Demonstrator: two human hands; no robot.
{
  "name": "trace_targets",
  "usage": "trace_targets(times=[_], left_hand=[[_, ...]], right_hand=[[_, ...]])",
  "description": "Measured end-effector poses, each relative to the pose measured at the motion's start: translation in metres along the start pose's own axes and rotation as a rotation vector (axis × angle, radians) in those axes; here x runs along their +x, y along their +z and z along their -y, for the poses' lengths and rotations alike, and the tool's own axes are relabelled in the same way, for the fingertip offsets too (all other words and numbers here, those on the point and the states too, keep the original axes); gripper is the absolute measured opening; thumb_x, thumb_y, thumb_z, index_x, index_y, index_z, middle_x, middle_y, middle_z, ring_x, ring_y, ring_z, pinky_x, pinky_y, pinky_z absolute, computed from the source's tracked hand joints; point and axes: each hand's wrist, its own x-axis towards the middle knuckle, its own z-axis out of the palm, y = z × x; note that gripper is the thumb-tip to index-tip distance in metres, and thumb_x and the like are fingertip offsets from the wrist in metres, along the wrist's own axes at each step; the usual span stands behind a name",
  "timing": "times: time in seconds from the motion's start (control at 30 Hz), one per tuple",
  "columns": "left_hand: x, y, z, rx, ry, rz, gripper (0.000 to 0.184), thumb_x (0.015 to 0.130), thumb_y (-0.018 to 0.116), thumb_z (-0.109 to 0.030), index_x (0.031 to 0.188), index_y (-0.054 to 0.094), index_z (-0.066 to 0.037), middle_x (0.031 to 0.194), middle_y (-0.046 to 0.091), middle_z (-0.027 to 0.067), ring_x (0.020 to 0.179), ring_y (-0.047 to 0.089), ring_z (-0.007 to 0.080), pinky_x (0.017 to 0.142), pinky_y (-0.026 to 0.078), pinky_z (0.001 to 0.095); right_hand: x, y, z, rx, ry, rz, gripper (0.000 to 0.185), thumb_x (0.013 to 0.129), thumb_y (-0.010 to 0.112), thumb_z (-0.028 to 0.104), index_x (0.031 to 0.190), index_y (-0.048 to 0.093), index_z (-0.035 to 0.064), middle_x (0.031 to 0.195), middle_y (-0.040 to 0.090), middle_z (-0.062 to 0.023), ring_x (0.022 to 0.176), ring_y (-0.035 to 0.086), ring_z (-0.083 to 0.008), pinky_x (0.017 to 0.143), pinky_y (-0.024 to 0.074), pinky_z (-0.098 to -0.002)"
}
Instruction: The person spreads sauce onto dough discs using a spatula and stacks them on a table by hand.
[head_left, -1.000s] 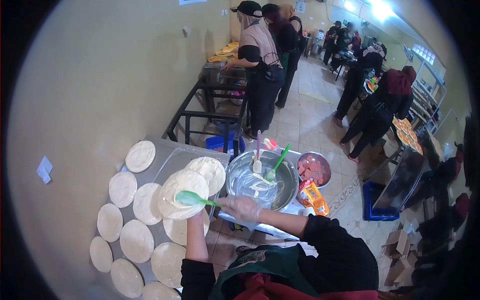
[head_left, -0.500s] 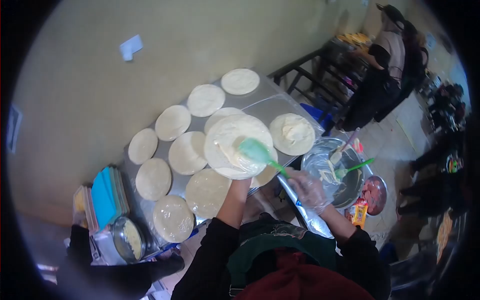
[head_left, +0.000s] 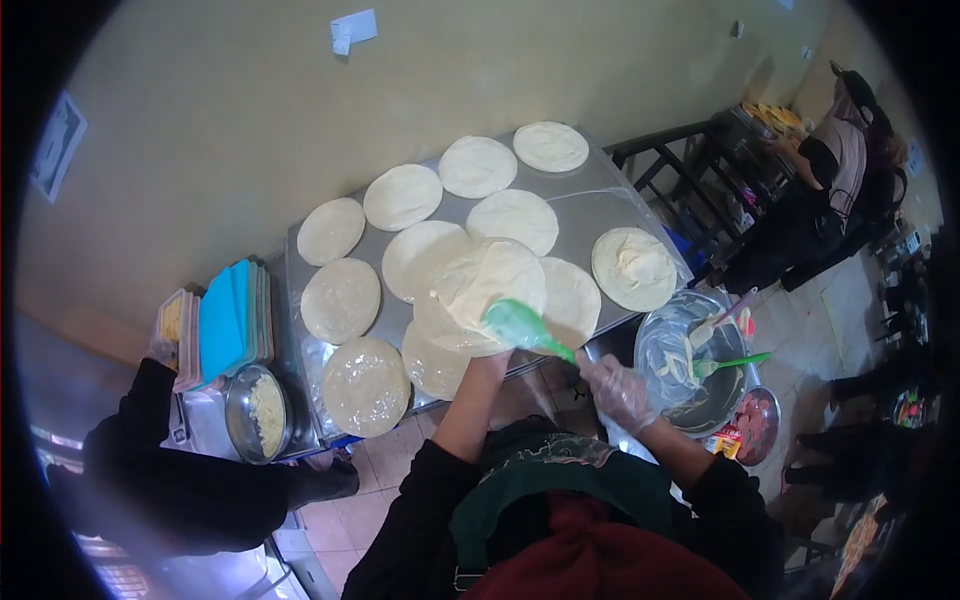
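My left hand (head_left: 492,364) supports a flat round of dough (head_left: 448,318) from beneath; its fingers are hidden under it. Pale cream covers much of the round's top. My right hand (head_left: 618,388), in a clear plastic glove, is closed around the handle of a green spatula (head_left: 516,324), whose blade lies on the cream. More dough rounds (head_left: 340,300) lie on the metal table (head_left: 600,195) below and beyond. One round at the right has a heap of cream (head_left: 642,262) on it. A metal bowl (head_left: 725,405) with cream and other spatulas stands near my right hand.
Left of the table are stacked trays with a blue lid (head_left: 224,320) and a bowl of pale shreds (head_left: 267,415), with another person's dark sleeve (head_left: 150,400) close by. A bowl of pinkish slices (head_left: 760,425) sits at right. Another person (head_left: 840,180) stands beyond a dark railing.
The cream has been spread wider over the held round, toward its upper right. The spatula stays on it, slightly lower. My view has turned, shifting the table and surroundings.
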Motion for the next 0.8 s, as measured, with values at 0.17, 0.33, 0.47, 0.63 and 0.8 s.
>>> trace_targets(times=[0.17,0.33,0.47,0.63,0.8], left_hand=[[-0.004,0.050,-0.050,-0.524,-0.178,-0.101,0.052,0.098,0.056,-0.028,0.144,0.041,-0.008,0.139,0.052,0.0111,0.125,0.053,0.0247,0.106,0.046,0.0413],[-0.014,0.009,-0.044,-0.540,-0.176,0.038,0.059,0.099,0.048,-0.045,0.146,0.039,-0.010,0.144,0.049,0.0109,0.127,0.053,0.0266,0.107,0.045,0.0464],[-0.029,0.010,-0.055,-0.299,-0.228,-0.126,0.060,0.098,0.051,-0.044,0.146,0.039,-0.010,0.142,0.051,0.0108,0.127,0.053,0.0258,0.107,0.045,0.0448],[-0.049,0.002,-0.084,-0.120,-0.193,-0.040,0.062,0.099,0.052,-0.041,0.150,0.032,-0.011,0.145,0.046,0.0103,0.131,0.049,0.0247,0.109,0.042,0.0430],[-0.060,0.004,-0.085,0.351,-0.054,0.069,0.064,0.099,0.051,-0.039,0.152,0.028,-0.011,0.149,0.041,0.0100,0.134,0.044,0.0243,0.111,0.040,0.0420]], right_hand=[[0.027,0.017,-0.036,-0.202,0.038,-0.238,0.045,0.084,0.059,0.005,0.129,0.060,0.0159,0.087,0.063,-0.0110,0.060,0.062,-0.0292,0.048,0.0484,-0.0420],[0.017,-0.008,0.004,-0.086,-0.111,0.049,0.044,0.087,0.065,0.011,0.130,0.060,0.0209,0.082,0.063,-0.0088,0.057,0.061,-0.0289,0.049,0.0494,-0.0429],[0.034,0.009,-0.016,-0.279,0.025,0.053,0.038,0.088,0.065,0.012,0.125,0.064,0.0214,0.081,0.062,-0.0079,0.056,0.062,-0.0271,0.048,0.0500,-0.0413],[0.081,-0.007,-0.021,0.151,0.079,-0.227,0.030,0.090,0.060,0.006,0.119,0.064,0.0131,0.089,0.065,-0.0162,0.075,0.065,-0.0382,0.067,0.0531,-0.0474],[0.024,-0.015,0.019,0.023,-0.155,0.148,0.029,0.092,0.057,0.010,0.120,0.063,0.0143,0.083,0.062,-0.0130,0.066,0.063,-0.0348,0.057,0.0516,-0.0447]])
